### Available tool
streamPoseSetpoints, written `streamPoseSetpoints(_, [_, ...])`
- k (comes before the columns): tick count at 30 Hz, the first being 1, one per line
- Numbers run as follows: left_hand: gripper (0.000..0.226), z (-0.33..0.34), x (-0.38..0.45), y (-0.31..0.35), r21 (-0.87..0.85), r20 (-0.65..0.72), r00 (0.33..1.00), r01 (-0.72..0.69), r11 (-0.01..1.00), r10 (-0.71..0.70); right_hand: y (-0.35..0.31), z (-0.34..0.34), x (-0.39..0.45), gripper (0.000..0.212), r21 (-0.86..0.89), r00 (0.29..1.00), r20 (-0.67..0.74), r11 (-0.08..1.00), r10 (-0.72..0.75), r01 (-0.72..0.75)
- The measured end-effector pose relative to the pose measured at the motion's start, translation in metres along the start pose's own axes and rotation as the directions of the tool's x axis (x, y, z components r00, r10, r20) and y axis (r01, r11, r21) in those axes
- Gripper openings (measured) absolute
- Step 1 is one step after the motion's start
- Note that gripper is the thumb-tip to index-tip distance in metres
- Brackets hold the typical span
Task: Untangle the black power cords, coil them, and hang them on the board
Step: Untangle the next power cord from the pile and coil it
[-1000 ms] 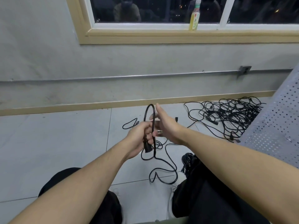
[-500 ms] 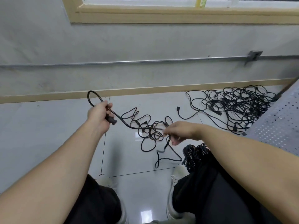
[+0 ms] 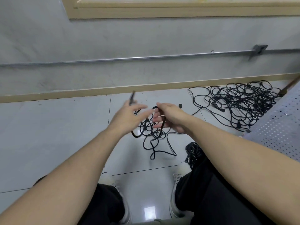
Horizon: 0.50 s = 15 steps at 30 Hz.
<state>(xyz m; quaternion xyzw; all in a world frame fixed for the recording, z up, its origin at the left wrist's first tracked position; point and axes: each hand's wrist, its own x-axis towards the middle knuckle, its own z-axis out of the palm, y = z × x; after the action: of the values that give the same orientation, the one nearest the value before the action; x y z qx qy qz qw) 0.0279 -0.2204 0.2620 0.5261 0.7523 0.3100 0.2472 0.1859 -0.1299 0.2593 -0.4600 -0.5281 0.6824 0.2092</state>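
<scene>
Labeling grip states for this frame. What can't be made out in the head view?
- Left hand: motion-blurred; its grip on the cord is unclear, though a blurred cord end sticks up above it.
- Right hand: seen from the back, so finger contact with the cord loop is hidden.
- Tangled pile: individual cords too small and overlapped to separate.
- Perforated board: cut off by the right edge.
- Coiled bundle: partly hidden behind the right forearm.

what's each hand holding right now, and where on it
Both hands hold the same black power cord. The right hand grips a bent loop of it. The left hand appears to hold it near one end, though motion blur hides the fingers.
</scene>
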Motion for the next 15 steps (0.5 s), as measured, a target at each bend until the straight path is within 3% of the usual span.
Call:
streamPoseSetpoints(3, [0.081, 0.026, -0.007, 0.003, 0.172, 0.176, 0.984, -0.024, 0.985, -0.007, -0.003, 0.012, 0.001, 0.032, 0.118, 0.997, -0.040, 0.991, 0.064, -0.059])
streamPoseSetpoints(6, [0.046, 0.046, -0.005, 0.004, 0.149, 0.145, 0.988, 0.036, 0.988, -0.057, -0.005, 0.023, 0.000, 0.034, 0.261, 0.993, -0.060, 0.962, 0.097, -0.078])
streamPoseSetpoints(8, [0.026, 0.053, -0.003, 0.003, 0.052, 0.143, 0.985, 0.085, 0.995, -0.092, -0.005, 0.024, 0.002, 0.033, 0.239, 0.993, -0.074, 0.968, 0.093, -0.073])
streamPoseSetpoints(10, [0.030, 0.056, -0.004, 0.002, 0.019, 0.147, 0.985, 0.086, 0.996, -0.088, -0.006, 0.022, 0.004, 0.033, 0.207, 0.992, -0.095, 0.977, 0.080, -0.059])
streamPoseSetpoints(13, [0.023, 0.054, -0.005, 0.003, 0.047, 0.108, 0.994, 0.028, 0.999, -0.033, -0.010, 0.022, 0.003, 0.038, 0.444, 0.991, -0.059, 0.892, 0.122, -0.083])
streamPoseSetpoints(15, [0.033, 0.051, -0.002, 0.003, 0.049, 0.134, 0.989, 0.054, 0.997, -0.061, -0.011, 0.022, -0.002, 0.041, 0.559, 0.994, -0.003, 0.824, 0.111, -0.091])
